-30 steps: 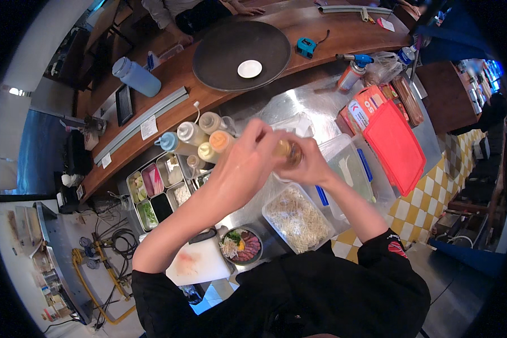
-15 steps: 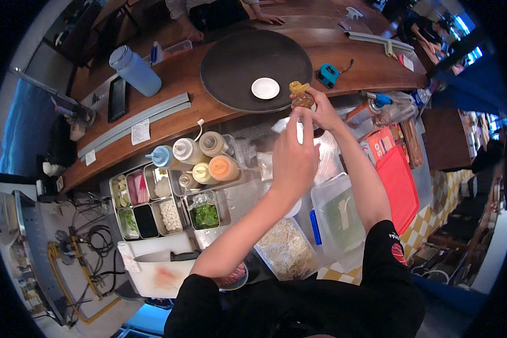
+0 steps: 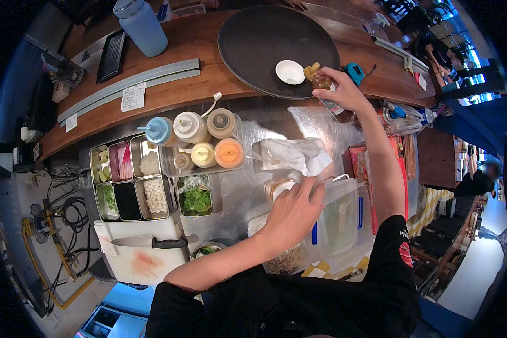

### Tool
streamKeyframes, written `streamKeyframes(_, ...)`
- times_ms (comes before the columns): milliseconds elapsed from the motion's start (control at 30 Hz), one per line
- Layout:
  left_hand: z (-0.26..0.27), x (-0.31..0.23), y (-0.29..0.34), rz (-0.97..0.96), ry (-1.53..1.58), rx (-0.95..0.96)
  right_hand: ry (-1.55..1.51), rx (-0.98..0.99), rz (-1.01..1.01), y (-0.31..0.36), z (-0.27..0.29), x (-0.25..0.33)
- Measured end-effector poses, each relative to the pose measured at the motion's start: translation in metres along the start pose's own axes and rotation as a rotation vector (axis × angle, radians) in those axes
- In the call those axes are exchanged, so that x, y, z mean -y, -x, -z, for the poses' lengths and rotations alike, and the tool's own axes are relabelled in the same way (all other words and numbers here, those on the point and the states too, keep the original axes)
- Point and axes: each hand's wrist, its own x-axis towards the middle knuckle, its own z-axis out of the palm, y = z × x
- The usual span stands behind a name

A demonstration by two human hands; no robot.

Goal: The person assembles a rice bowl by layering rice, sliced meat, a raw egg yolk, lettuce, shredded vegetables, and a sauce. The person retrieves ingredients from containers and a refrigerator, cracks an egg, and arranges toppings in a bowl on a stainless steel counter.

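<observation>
My right hand (image 3: pixel 346 93) is wrapped round a small sauce bottle (image 3: pixel 331 97) with brown contents and a yellow cap. The bottle leans with its cap end beside a small white dish (image 3: pixel 290 72). That dish rests on a round dark tray (image 3: pixel 253 42) and looks nearly bare inside. Lower down, my left hand (image 3: pixel 296 211) has its fingers stretched out over the steel counter, holding nothing visible. Close to its fingertips lie a crumpled white cloth (image 3: pixel 296 155) and a round jar (image 3: pixel 277 187), partly hidden by the hand.
Several squeeze bottles (image 3: pixel 229 153) stand left of centre beside steel pans (image 3: pixel 130 174) of chopped ingredients. A knife (image 3: pixel 152 242) lies on a white cutting board (image 3: pixel 146 265). Clear plastic tubs (image 3: pixel 343 217) sit before me. On the wooden ledge are a blue bottle (image 3: pixel 142 28) and tape measure (image 3: pixel 355 73).
My left hand has come away from the sauce bottle and down toward the tubs. My right hand keeps the bottle, now beside the white dish. The whole view has shifted.
</observation>
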Motion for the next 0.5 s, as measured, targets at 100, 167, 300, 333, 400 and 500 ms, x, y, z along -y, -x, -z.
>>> streamKeyframes(100,0.005,0.001,0.009,0.012,-0.010,0.035,0.043,0.027,-0.023,-0.004,0.003,0.010)
streamKeyframes(167,0.007,0.001,0.012,0.016,-0.009,0.043,0.042,0.055,-0.042,-0.006,0.004,0.015)
streamKeyframes(300,0.011,0.000,0.015,0.032,-0.007,0.071,0.084,0.079,-0.062,-0.009,0.007,0.018)
streamKeyframes(333,0.011,-0.001,0.015,0.027,-0.007,0.066,0.121,0.073,-0.053,-0.009,0.007,0.018)
streamKeyframes(400,0.010,0.000,0.016,0.022,-0.007,0.054,0.168,0.067,-0.044,-0.011,0.008,0.018)
streamKeyframes(500,0.011,0.001,0.017,0.017,-0.005,0.040,0.185,0.077,-0.047,-0.015,0.010,0.014)
